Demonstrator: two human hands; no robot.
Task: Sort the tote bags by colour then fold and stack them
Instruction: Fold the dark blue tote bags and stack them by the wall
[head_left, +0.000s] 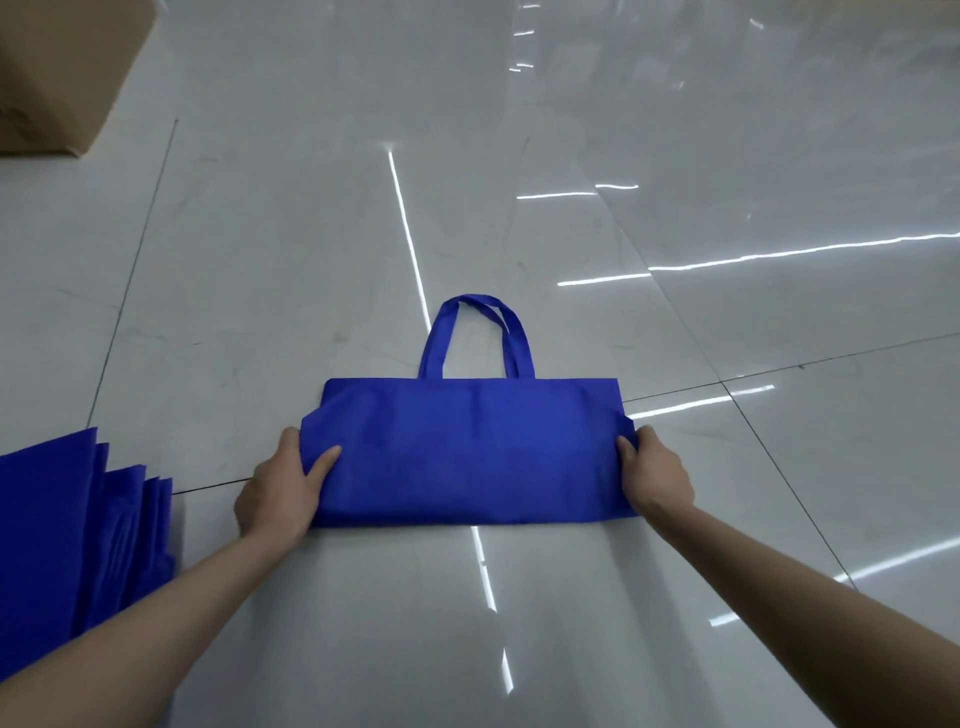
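Left hand (278, 486), right hand (655, 475), apparently pinching

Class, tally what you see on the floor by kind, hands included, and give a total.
Blue fabric tote bag, gripped at both ends: 1
Pile of blue fabric bags, bags within uncountable: 1
Brown cardboard box: 1
Left hand and right hand: 2
Total: 5

A blue tote bag (470, 449) lies folded flat, handles (478, 338) pointing away; more blue bags (62, 525) stacked left.
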